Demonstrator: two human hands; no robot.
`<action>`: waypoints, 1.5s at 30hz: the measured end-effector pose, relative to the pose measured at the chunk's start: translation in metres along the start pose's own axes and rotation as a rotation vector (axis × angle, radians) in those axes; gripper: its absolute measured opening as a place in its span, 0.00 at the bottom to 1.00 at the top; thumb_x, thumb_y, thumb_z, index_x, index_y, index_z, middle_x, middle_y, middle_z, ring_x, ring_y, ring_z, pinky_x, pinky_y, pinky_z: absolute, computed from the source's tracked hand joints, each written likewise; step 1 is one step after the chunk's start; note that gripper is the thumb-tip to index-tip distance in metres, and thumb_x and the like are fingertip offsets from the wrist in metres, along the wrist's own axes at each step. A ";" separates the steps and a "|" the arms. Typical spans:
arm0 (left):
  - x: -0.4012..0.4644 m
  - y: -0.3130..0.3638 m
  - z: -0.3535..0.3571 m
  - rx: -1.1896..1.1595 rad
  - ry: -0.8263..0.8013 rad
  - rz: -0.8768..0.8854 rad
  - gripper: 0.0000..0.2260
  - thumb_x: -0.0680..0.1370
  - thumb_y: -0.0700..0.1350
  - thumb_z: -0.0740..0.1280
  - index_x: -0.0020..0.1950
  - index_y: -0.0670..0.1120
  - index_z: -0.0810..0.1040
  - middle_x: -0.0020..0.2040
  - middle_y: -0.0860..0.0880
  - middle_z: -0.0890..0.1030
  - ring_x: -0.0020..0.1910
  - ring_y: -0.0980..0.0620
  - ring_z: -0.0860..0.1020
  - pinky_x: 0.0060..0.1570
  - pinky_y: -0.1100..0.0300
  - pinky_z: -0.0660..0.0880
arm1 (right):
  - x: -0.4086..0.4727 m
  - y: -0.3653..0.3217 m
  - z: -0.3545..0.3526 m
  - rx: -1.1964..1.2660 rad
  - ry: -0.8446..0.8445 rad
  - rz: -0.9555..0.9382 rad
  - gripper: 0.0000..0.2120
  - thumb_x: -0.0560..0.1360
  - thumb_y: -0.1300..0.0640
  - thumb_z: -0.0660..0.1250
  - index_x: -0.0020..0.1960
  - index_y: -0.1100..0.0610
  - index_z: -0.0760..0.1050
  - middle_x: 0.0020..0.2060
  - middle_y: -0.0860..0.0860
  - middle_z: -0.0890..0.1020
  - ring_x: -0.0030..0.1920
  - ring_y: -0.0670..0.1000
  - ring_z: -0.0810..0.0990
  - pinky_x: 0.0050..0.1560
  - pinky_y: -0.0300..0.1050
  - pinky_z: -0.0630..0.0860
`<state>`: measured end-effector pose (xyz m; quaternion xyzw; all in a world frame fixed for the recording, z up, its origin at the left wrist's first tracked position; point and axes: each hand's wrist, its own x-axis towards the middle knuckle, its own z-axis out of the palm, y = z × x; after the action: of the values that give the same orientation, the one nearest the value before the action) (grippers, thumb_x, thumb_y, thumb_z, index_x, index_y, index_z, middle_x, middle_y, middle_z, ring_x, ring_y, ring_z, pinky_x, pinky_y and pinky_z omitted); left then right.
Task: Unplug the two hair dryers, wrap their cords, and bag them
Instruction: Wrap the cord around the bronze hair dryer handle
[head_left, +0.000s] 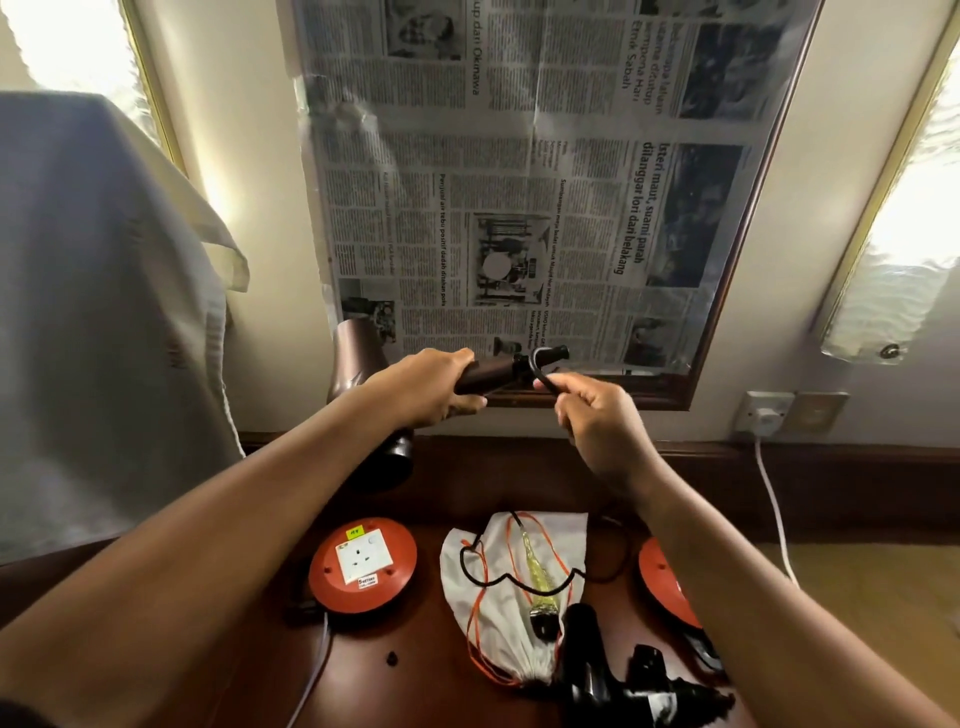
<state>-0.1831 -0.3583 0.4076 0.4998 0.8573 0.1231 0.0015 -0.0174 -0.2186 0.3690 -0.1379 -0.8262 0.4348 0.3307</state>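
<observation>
Bronze hair dryer (363, 374) is unplugged, left hand (431, 387) gripping its handle, right hand (587, 410) pinching its cord (540, 371) to wrap; above the white bag (511, 566), nothing bagged yet.

newspaper (519, 182) headline "Isteri maut, suami parah"
</observation>
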 end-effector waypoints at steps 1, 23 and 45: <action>0.000 0.000 -0.001 -0.005 -0.001 0.003 0.14 0.76 0.57 0.67 0.50 0.51 0.65 0.42 0.48 0.76 0.38 0.50 0.76 0.42 0.53 0.74 | -0.005 0.005 0.003 0.086 -0.020 0.026 0.15 0.78 0.66 0.57 0.55 0.56 0.80 0.23 0.42 0.70 0.25 0.41 0.65 0.27 0.39 0.62; -0.011 0.009 -0.017 -0.018 -0.062 0.139 0.12 0.74 0.53 0.71 0.43 0.54 0.67 0.38 0.53 0.76 0.39 0.49 0.77 0.43 0.55 0.74 | -0.014 0.038 0.009 0.376 -0.328 0.278 0.19 0.76 0.45 0.63 0.39 0.60 0.77 0.26 0.53 0.73 0.24 0.49 0.70 0.26 0.40 0.68; -0.001 0.014 0.001 0.237 -0.198 0.136 0.16 0.75 0.54 0.69 0.57 0.48 0.71 0.43 0.51 0.74 0.46 0.49 0.76 0.43 0.56 0.69 | 0.056 -0.020 -0.054 -0.230 -0.247 -0.017 0.04 0.74 0.58 0.70 0.46 0.57 0.83 0.39 0.50 0.84 0.38 0.43 0.80 0.42 0.35 0.76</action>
<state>-0.1703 -0.3522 0.4100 0.5630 0.8257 -0.0290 0.0187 -0.0218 -0.1677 0.4304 -0.1135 -0.9060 0.3481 0.2124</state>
